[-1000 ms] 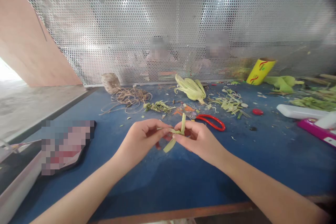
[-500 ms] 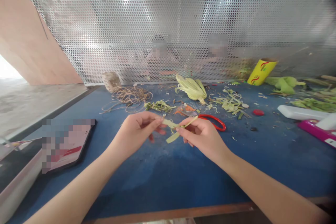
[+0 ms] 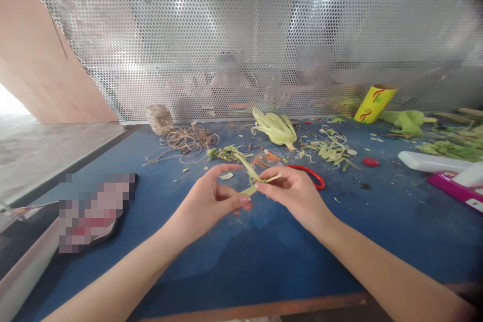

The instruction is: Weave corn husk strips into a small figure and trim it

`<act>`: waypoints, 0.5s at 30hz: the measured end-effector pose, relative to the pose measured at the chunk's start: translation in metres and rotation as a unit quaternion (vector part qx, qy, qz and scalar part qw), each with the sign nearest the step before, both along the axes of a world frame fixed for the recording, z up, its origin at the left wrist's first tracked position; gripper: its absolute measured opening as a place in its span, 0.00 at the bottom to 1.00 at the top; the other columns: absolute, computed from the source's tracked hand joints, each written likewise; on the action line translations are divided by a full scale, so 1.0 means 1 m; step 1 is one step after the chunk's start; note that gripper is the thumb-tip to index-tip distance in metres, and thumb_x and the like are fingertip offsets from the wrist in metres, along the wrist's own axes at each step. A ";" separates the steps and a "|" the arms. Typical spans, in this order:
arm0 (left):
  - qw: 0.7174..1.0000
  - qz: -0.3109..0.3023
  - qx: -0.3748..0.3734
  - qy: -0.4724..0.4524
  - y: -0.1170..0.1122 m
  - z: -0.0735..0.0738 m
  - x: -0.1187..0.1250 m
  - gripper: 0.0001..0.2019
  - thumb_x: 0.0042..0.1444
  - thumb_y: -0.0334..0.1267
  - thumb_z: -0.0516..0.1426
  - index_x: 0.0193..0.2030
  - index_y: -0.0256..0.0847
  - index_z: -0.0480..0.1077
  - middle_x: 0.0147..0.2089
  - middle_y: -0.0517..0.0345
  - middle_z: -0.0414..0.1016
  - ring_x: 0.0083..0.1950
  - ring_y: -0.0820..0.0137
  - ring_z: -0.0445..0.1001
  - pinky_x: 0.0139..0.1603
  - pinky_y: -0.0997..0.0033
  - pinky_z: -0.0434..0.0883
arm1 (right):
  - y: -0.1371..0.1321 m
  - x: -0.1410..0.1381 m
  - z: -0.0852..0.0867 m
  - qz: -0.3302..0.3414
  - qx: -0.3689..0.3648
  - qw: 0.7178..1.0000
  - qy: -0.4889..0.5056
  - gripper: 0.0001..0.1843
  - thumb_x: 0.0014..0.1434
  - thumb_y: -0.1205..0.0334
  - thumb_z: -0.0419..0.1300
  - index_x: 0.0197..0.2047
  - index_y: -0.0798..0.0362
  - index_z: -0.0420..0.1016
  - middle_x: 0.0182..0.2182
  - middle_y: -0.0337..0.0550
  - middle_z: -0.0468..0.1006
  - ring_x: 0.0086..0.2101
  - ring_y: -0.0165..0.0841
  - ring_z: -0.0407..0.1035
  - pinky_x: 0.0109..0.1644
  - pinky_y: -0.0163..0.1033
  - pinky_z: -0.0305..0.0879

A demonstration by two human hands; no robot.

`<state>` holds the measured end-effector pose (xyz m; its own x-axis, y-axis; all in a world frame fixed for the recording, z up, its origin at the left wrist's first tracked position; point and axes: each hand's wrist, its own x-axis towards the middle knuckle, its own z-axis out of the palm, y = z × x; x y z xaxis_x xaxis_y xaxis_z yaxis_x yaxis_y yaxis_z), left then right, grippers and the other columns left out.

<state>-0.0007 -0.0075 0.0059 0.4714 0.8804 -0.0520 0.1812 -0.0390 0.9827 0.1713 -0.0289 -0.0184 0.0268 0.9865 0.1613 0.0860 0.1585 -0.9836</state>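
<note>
Between thumb and fingertips, my right hand [image 3: 292,188] pinches a small bundle of pale green corn husk strips [image 3: 249,167]. One strip points up and left from the pinch, a short end sticks out to the right, and another hangs down and left. My left hand [image 3: 215,193] has its thumb and lower fingers at the end of that lower strip, the index finger stretched out above. Its fingertips are partly blurred. Just beyond my right hand lie red-handled scissors [image 3: 315,176], partly covered by it. A husk-covered ear of corn [image 3: 275,128] lies farther back.
Brown twine [image 3: 188,140] trails from a pale block-like object [image 3: 159,118]. Shredded husk [image 3: 332,147], a red disc [image 3: 371,161], a yellow cylinder [image 3: 375,104] and a purple-and-white object [image 3: 456,188] lie rightward. A dark-edged device [image 3: 113,216] sits left. People show behind the perforated screen [image 3: 256,25].
My left hand has let go of the upper strip and moved down to the lower one. The upper strip now points more upward. My right hand keeps its pinch.
</note>
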 end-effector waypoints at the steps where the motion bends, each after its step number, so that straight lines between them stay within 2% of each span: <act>1: 1.000 0.001 -0.002 0.001 0.000 0.000 0.000 0.24 0.46 0.36 0.62 0.49 0.37 0.58 0.25 0.58 0.79 0.27 0.73 0.74 0.29 0.76 0.70 | 0.001 0.002 0.001 0.014 0.001 1.000 -0.007 0.08 0.45 0.58 0.64 0.28 0.53 0.74 0.22 0.37 0.74 0.22 0.27 0.66 0.25 0.32 0.61; 5: 1.000 -0.008 -0.012 0.004 0.002 -0.003 0.002 0.15 0.47 0.36 0.61 0.41 0.35 0.66 0.27 0.56 0.79 0.24 0.76 0.71 0.28 0.76 0.69 | 0.004 0.009 0.002 0.062 0.012 0.997 -0.039 0.11 0.54 0.56 0.56 0.34 0.50 0.77 0.25 0.38 0.76 0.26 0.29 0.69 0.30 0.34 0.63; 8: 0.999 -0.032 -0.008 -0.002 0.002 -0.006 0.004 0.19 0.47 0.38 0.61 0.45 0.35 0.66 0.29 0.54 0.78 0.27 0.73 0.72 0.28 0.74 0.69 | 0.004 0.010 0.003 0.048 0.064 0.993 -0.085 0.11 0.56 0.57 0.55 0.37 0.47 0.78 0.33 0.40 0.77 0.39 0.35 0.69 0.40 0.38 0.64; 10: 0.999 -0.050 -0.013 -0.016 0.001 -0.008 0.006 0.23 0.46 0.39 0.61 0.49 0.36 0.63 0.31 0.53 0.78 0.32 0.68 0.74 0.28 0.73 0.68 | 0.002 0.008 0.002 0.048 0.094 0.989 -0.108 0.11 0.55 0.58 0.56 0.39 0.45 0.78 0.39 0.42 0.75 0.47 0.37 0.65 0.49 0.41 0.61; 12: 0.998 -0.051 -0.015 -0.033 0.000 -0.011 0.007 0.27 0.46 0.39 0.61 0.53 0.38 0.59 0.32 0.55 0.77 0.36 0.65 0.75 0.28 0.73 0.68 | 0.001 0.006 0.001 0.055 0.095 0.988 -0.113 0.10 0.55 0.59 0.57 0.39 0.45 0.78 0.43 0.43 0.73 0.52 0.37 0.60 0.55 0.43 0.56; 15: 0.999 -0.008 0.011 -0.032 -0.002 -0.013 0.008 0.32 0.47 0.39 0.61 0.56 0.41 0.49 0.32 0.57 0.76 0.35 0.66 0.75 0.29 0.72 0.67 | 0.000 0.004 0.000 0.045 0.072 0.990 -0.116 0.10 0.54 0.57 0.58 0.39 0.45 0.78 0.46 0.44 0.70 0.52 0.37 0.59 0.57 0.45 0.52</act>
